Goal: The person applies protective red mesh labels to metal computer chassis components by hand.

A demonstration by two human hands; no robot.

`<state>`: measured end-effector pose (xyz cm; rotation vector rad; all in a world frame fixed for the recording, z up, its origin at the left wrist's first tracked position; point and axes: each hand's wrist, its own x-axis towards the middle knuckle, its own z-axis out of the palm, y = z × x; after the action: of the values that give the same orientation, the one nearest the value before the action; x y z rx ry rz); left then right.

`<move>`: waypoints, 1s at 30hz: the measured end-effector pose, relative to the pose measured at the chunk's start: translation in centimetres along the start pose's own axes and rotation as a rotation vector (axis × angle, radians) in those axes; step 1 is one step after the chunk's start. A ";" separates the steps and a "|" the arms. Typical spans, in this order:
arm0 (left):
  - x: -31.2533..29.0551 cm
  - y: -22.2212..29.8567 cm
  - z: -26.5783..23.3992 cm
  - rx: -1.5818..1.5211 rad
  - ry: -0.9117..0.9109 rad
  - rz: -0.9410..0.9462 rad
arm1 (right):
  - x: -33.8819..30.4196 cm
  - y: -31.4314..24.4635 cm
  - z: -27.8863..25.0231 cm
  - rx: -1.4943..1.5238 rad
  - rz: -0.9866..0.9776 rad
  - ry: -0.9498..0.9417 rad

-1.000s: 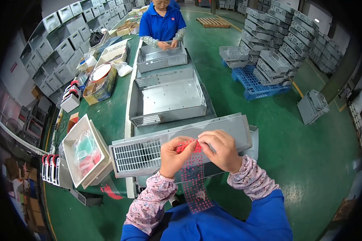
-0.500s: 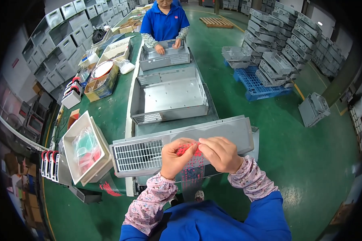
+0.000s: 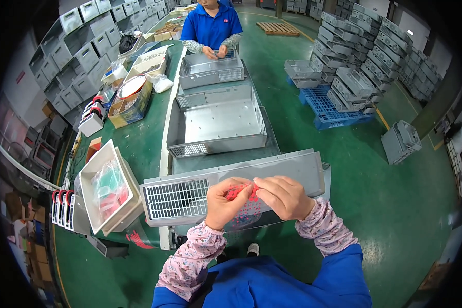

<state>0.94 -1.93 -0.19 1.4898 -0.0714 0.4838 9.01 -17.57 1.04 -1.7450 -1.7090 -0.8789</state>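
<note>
My left hand (image 3: 225,203) pinches the upper edge of a clear sticker sheet (image 3: 247,206) covered with small red marks. Close beside it, my right hand (image 3: 286,197) has its thumb and fingers pressed together at the sheet's upper right corner. The sheet hangs down between the two hands, over the near edge of a long grey metal panel (image 3: 272,170). A grille of slots (image 3: 175,199) fills the left end of that panel, which lies crosswise in front of me. What exactly the right fingertips grip is too small to see.
Beyond the panel lie an open grey metal case (image 3: 218,123) and another case (image 3: 210,78), worked on by a person in blue (image 3: 211,25). At left stands a white bin (image 3: 98,172) with bagged parts. Stacked metal housings (image 3: 351,84) rest on a blue pallet (image 3: 333,107) at right.
The sheet's lower end, which hung well below the panel, now shows less. My right hand has shifted very slightly to the right. The other person's hands have moved to the far side of their case.
</note>
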 end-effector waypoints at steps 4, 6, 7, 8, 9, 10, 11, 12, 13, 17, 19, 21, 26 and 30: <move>-0.2 0.0 0.1 0.017 0.004 0.008 | 0.0 0.4 -0.5 0.225 0.278 0.107; -0.4 0.2 0.2 0.065 0.009 0.020 | -0.1 2.0 -1.6 0.239 0.440 0.079; -0.6 0.2 0.2 0.060 0.002 0.018 | -0.2 2.8 -2.2 0.261 0.599 0.054; -0.6 0.2 0.2 0.075 -0.003 0.017 | -0.2 3.4 -2.6 0.247 0.605 0.056; -0.7 0.2 0.2 0.092 -0.007 0.015 | -0.3 3.8 -3.0 0.312 0.706 -0.022; -0.7 0.2 0.2 0.093 -0.012 0.039 | -0.4 4.1 -3.3 0.378 0.806 -0.098; -0.8 0.2 0.3 0.088 -0.021 0.040 | -0.5 4.4 -3.5 0.369 0.812 -0.095; -0.9 0.3 0.4 0.086 -0.009 0.019 | -0.6 4.5 -3.5 0.371 0.804 -0.129; -0.9 0.2 0.4 0.083 0.003 -0.003 | -0.7 4.7 -3.6 0.373 0.796 -0.163; -1.0 0.4 0.5 0.053 0.013 -0.015 | -0.1 4.9 -3.5 0.386 0.795 -0.201; -1.0 0.4 0.5 0.056 0.017 -0.011 | -0.1 5.0 -3.0 0.346 0.765 -0.204; -0.9 0.3 0.4 0.053 0.019 -0.008 | -0.1 5.0 -2.8 0.304 0.736 -0.209; -0.9 0.3 0.3 0.090 -0.005 0.000 | 0.0 5.0 -2.7 0.266 0.743 -0.245; -1.0 0.3 0.3 0.057 -0.001 -0.031 | 0.1 4.9 -2.6 0.249 0.753 -0.237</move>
<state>-0.02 -2.51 -0.20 1.5445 -0.0357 0.4633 13.69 -19.69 3.13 -2.1269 -1.0620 -0.1253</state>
